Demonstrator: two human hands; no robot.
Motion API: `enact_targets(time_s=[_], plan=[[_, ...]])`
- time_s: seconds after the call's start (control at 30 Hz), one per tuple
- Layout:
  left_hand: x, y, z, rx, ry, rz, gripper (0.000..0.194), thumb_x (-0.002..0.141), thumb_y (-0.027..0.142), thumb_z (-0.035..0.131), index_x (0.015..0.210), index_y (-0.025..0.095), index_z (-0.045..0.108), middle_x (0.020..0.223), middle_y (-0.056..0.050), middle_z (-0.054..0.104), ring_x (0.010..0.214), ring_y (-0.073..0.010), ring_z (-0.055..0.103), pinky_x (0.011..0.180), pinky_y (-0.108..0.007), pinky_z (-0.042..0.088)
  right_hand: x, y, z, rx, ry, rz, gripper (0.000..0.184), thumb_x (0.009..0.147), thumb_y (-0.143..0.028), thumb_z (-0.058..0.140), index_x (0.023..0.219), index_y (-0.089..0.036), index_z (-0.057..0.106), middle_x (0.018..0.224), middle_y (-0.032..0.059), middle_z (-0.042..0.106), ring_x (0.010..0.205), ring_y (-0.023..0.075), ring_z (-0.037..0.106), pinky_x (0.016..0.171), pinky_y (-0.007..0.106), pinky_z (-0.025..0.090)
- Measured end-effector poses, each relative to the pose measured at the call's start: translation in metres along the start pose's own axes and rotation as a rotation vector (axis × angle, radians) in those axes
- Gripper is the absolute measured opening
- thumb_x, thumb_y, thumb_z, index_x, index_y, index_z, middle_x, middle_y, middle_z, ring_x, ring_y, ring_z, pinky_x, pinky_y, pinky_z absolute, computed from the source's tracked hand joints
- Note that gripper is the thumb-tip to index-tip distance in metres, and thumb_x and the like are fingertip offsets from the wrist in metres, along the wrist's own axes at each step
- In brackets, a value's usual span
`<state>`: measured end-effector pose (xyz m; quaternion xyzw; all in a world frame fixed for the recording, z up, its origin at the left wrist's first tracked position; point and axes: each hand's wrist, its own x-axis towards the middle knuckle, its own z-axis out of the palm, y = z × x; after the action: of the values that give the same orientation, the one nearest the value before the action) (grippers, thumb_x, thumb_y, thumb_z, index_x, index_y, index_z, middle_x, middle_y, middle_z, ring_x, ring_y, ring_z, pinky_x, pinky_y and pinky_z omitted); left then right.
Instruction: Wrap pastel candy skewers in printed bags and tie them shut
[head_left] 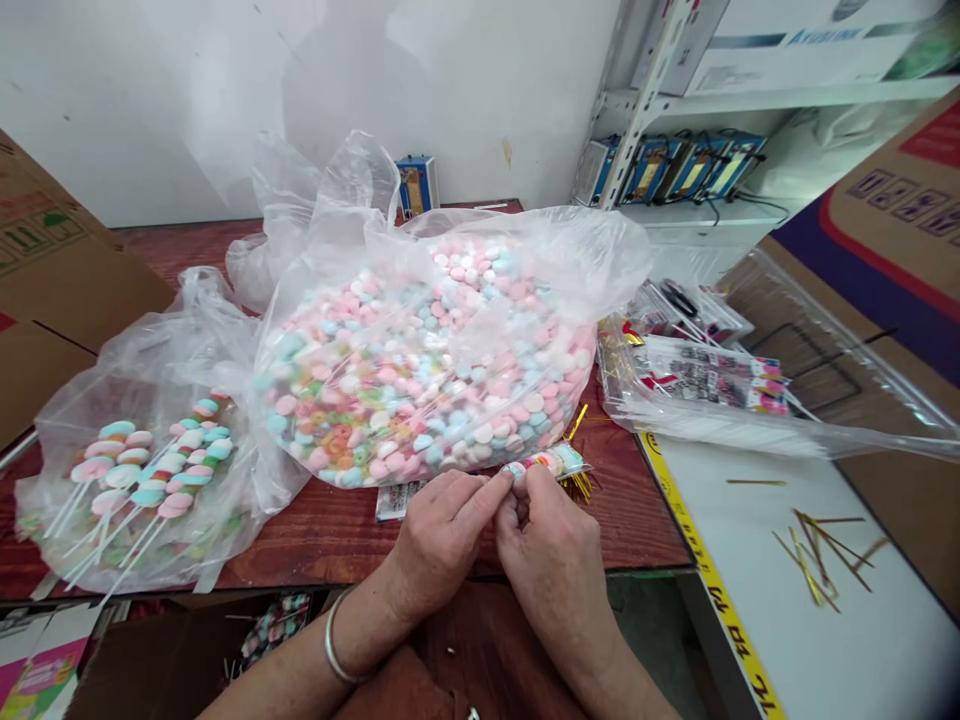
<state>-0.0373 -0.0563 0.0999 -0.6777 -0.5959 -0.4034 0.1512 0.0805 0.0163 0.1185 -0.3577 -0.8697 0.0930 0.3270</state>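
Observation:
My left hand [441, 532] and my right hand [551, 560] meet at the front edge of a red wooden table [330, 530]. Together they pinch one small candy skewer in a clear wrapper [551, 462], with both sets of fingertips closed on its near end. Gold twist ties [579, 486] lie just beside it. Right behind my hands sits a big clear bag of pastel marshmallow candies [420, 370], open at the top. A silver bangle [334, 645] is on my left wrist.
A clear bag of finished candy skewers [142, 470] lies at the left. Printed wrappers in plastic [705, 375] sit at the right, and loose gold ties [817, 550] on a white surface [825, 640]. Cardboard boxes [52, 280] flank both sides; shelves [697, 170] stand behind.

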Motion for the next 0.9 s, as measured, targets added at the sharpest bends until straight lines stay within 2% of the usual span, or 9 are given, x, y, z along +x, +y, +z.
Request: enact_targets(time_s=[0.2,0.33,0.4,0.47,0.53,0.67,0.73,0.8,0.9], plan=[[-0.001,-0.002,-0.001,0.009,-0.037,-0.03,0.038,0.092,0.005,0.056,0.13,0.009,0.058,0.092,-0.01,0.072,0.083,-0.0175,0.064,0.075,-0.029,0.054,0.0,0.001,0.0,0.021,-0.053,0.028,0.021,0.092,-0.017,0.046,0.072,-0.023,0.047,0.059,-0.0009,0.059,0.049,0.0154,0.058,0.05,0.028,0.033],[-0.001,-0.002,0.002,0.01,-0.017,-0.076,0.03,0.091,0.004,0.056,0.12,0.011,0.063,0.093,-0.01,0.072,0.085,-0.0174,0.064,0.076,-0.027,0.053,-0.003,0.001,0.003,0.053,-0.027,0.031,0.021,0.094,-0.019,0.048,0.073,-0.022,0.049,0.062,-0.0004,0.061,0.052,0.0157,0.06,0.051,0.028,0.035],[0.001,-0.001,0.004,-0.018,-0.003,-0.156,0.026,0.092,0.004,0.055,0.114,0.011,0.066,0.093,-0.01,0.071,0.087,-0.0173,0.064,0.078,-0.027,0.053,-0.004,0.0,0.004,0.086,0.015,0.0,0.022,0.097,-0.019,0.047,0.076,-0.022,0.051,0.064,-0.0002,0.061,0.054,0.0154,0.06,0.054,0.027,0.037],[0.006,0.001,0.006,-0.113,0.001,-0.312,0.021,0.092,0.005,0.053,0.106,0.013,0.068,0.093,-0.009,0.07,0.087,-0.0168,0.064,0.079,-0.027,0.051,-0.005,-0.002,0.006,0.091,0.07,-0.044,0.022,0.1,-0.019,0.044,0.08,-0.021,0.053,0.067,0.0008,0.06,0.057,0.0155,0.059,0.056,0.027,0.04],[0.011,0.003,0.008,-0.281,-0.001,-0.554,0.016,0.092,0.009,0.054,0.096,0.015,0.069,0.09,-0.006,0.07,0.085,-0.0157,0.063,0.078,-0.026,0.05,-0.006,-0.003,0.009,0.059,0.119,-0.09,0.02,0.101,-0.019,0.044,0.084,-0.019,0.054,0.07,0.0024,0.06,0.061,0.0162,0.059,0.058,0.027,0.042],[0.022,0.008,0.015,-0.859,0.09,-1.063,0.006,0.086,0.022,0.065,0.087,0.017,0.069,0.084,-0.002,0.068,0.079,-0.0138,0.061,0.074,-0.025,0.048,-0.006,-0.001,0.018,0.068,0.172,-0.144,0.012,0.101,-0.016,0.046,0.095,-0.017,0.057,0.076,0.0053,0.064,0.068,0.0178,0.063,0.062,0.027,0.048],[0.026,0.011,0.019,-1.178,0.182,-1.22,0.015,0.079,0.028,0.073,0.087,0.016,0.068,0.079,-0.001,0.066,0.071,-0.0116,0.058,0.068,-0.022,0.047,-0.005,0.001,0.023,0.164,0.194,-0.078,0.009,0.1,-0.019,0.048,0.098,-0.018,0.056,0.079,0.0058,0.067,0.069,0.0179,0.066,0.061,0.027,0.05],[0.028,0.013,0.022,-1.395,0.239,-1.307,0.024,0.073,0.031,0.08,0.085,0.014,0.067,0.07,0.001,0.061,0.06,-0.008,0.051,0.059,-0.019,0.042,-0.004,0.003,0.024,0.303,0.192,0.069,0.007,0.098,-0.023,0.052,0.101,-0.019,0.056,0.083,0.0062,0.07,0.07,0.0183,0.068,0.059,0.027,0.053],[0.031,0.015,0.024,-1.557,0.248,-1.341,0.027,0.07,0.03,0.083,0.079,0.012,0.065,0.059,0.005,0.051,0.051,-0.0042,0.038,0.05,-0.015,0.032,0.001,0.005,0.018,0.566,0.048,0.307,0.019,0.094,-0.027,0.056,0.11,-0.018,0.054,0.086,0.0059,0.072,0.069,0.0184,0.071,0.057,0.027,0.056]])
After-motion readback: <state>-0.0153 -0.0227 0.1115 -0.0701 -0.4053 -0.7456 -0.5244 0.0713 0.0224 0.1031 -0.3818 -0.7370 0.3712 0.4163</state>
